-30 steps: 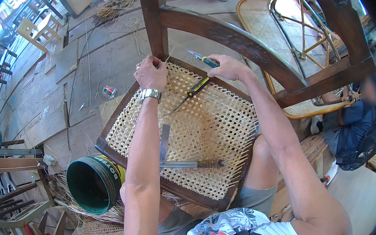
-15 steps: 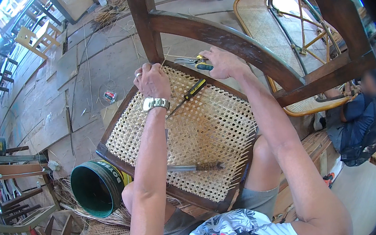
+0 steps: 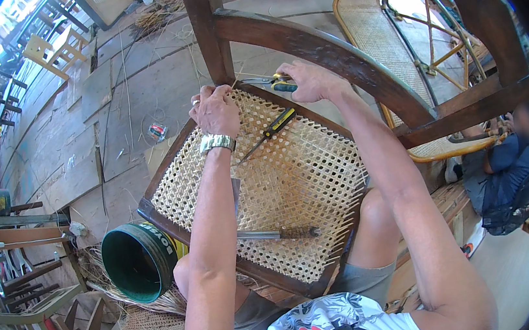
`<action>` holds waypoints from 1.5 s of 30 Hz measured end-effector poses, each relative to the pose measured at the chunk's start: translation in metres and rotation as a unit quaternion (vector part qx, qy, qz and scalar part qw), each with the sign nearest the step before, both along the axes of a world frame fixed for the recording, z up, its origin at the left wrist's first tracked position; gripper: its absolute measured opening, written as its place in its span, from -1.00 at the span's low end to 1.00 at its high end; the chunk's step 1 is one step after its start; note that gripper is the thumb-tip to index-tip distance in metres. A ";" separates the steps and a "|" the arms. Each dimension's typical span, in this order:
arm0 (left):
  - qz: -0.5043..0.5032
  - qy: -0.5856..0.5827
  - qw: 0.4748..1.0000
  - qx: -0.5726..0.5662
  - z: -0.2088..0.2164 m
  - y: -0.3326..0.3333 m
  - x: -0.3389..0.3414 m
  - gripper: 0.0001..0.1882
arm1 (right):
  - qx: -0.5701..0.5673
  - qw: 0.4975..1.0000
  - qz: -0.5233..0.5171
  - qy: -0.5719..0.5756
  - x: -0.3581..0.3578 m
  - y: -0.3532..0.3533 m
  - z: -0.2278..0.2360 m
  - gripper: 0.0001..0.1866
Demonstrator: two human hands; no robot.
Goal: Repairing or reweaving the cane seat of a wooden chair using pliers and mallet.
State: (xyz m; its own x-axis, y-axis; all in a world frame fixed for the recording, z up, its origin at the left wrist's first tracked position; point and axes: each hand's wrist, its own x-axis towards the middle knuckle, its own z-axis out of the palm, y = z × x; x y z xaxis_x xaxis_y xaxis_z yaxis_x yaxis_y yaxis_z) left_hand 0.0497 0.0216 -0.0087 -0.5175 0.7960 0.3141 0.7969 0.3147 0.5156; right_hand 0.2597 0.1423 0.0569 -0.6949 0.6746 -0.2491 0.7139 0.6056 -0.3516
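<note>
The woven cane seat (image 3: 308,176) fills the center of the frame, set in a dark wooden chair frame (image 3: 316,47) whose post and curved rail rise through the upper center. At the seat's upper corner, the left hand (image 3: 215,113) bends its fingers down beside the post; whether they pinch a strand, I cannot tell. Just right of it, the right hand (image 3: 314,82) grasps green-and-yellow-handled pliers (image 3: 284,87), their metal tips pointing left toward that corner. 2 tools lie on the cane: a black-and-yellow screwdriver (image 3: 279,124) slanting above center, and a metal-shafted tool (image 3: 263,235) below center. A green bucket (image 3: 114,263) sits at lower left; another person (image 3: 506,170) is at the right edge.
</note>
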 end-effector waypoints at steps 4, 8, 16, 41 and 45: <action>0.011 -0.041 0.998 0.051 -0.012 0.002 -0.008 -0.81 | 0.010 1.000 0.011 0.004 -0.010 0.000 -0.004 -0.36; 0.029 -0.023 0.999 0.036 -0.004 0.000 0.002 -0.81 | 0.016 1.000 0.007 0.004 -0.011 0.003 -0.011 -0.34; 0.029 0.015 0.999 0.021 -0.007 -0.001 0.000 -0.79 | 0.020 0.999 0.038 0.027 -0.015 -0.003 0.005 -0.32; 0.019 -0.017 0.999 0.021 -0.003 -0.002 0.004 -0.80 | -0.128 0.991 -0.017 0.020 -0.010 0.008 0.001 -0.42; 0.016 -0.027 0.999 0.018 -0.002 0.001 0.005 -0.81 | -0.083 0.996 -0.018 0.000 0.006 -0.004 0.003 -0.53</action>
State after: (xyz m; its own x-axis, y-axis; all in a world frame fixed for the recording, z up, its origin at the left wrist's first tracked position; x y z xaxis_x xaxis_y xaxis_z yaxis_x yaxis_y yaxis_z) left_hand 0.0547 0.0223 -0.0107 -0.5598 0.7671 0.3132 0.7570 0.3198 0.5698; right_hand 0.2657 0.1388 0.0594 -0.6714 0.6482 -0.3593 0.7338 0.5136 -0.4447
